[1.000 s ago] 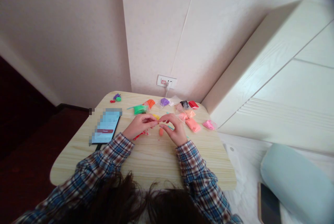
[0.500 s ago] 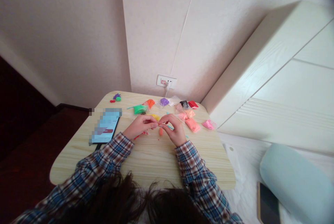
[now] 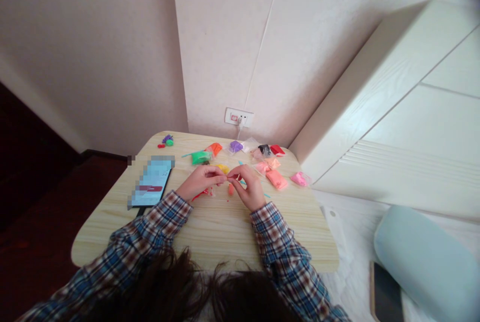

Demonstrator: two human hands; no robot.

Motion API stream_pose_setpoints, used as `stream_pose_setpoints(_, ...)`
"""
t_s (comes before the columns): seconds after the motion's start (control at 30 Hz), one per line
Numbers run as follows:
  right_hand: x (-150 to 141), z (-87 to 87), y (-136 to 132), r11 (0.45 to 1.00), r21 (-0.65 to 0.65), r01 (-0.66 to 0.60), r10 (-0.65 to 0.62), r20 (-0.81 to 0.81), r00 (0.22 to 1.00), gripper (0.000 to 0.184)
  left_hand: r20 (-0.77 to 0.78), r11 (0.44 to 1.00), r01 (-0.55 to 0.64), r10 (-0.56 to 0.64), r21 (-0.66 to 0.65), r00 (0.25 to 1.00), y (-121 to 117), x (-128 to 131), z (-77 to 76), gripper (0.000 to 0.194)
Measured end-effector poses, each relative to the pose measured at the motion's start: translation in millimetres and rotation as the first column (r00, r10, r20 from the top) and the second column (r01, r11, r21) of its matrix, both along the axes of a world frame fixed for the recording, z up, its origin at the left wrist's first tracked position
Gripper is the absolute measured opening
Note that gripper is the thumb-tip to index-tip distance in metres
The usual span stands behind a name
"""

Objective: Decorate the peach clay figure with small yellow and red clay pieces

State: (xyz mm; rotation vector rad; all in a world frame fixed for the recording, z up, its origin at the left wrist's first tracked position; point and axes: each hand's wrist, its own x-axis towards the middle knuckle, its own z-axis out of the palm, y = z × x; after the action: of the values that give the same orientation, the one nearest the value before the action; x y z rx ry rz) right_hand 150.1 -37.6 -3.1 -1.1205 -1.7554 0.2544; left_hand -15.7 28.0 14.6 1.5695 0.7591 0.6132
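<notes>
My left hand (image 3: 204, 180) and my right hand (image 3: 248, 186) meet over the middle of the table, fingertips pinched together. Whatever lies between them is too small to make out. Just below the fingertips rests an orange-pink piece of modelling clay (image 3: 230, 189), with a tiny red speck nearer me. Beside my left hand is a clear bag with red clay (image 3: 208, 192). Yellow clay (image 3: 222, 168) shows behind the fingers, and a thin blue stick (image 3: 266, 195) pokes out past my right hand.
Bagged clay lies along the back: green (image 3: 201, 157), orange (image 3: 215, 149), purple (image 3: 236, 146), red (image 3: 277, 150), coral (image 3: 276, 180) and pink (image 3: 300, 178). Small purple, green and red shapes (image 3: 169, 142) sit at the far left. A lit tablet (image 3: 153, 182) stands left. The wall socket (image 3: 239, 117) is behind.
My hands stay pinched together in almost the same place, with only a slight shift of the fingers. Nothing else on the table has visibly moved.
</notes>
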Motion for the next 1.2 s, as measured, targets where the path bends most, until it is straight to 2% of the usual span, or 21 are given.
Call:
stream_pose_setpoints(0.6,-1.1,-1.8,-0.5,1.000,0.010,0.020,-0.020,-0.005,1.000,0.012,-0.026,0.997,-0.051,0.050,-0.059,0.998,-2.8,0.8,1.5,0.026)
stream_pose_setpoints(0.97,-2.3,-1.8,-1.0,1.000,-0.006,0.030,-0.030,-0.001,1.000,0.011,-0.022,0.997,-0.062,0.061,-0.039,0.998,-5.9,0.6,7.6,0.021)
stream_pose_setpoints(1.2,-3.4,-1.0,-2.2,1.000,-0.005,0.023,-0.023,-0.009,1.000,0.010,0.011,0.997,-0.083,0.083,0.003,0.996,-2.4,1.1,5.8,0.025)
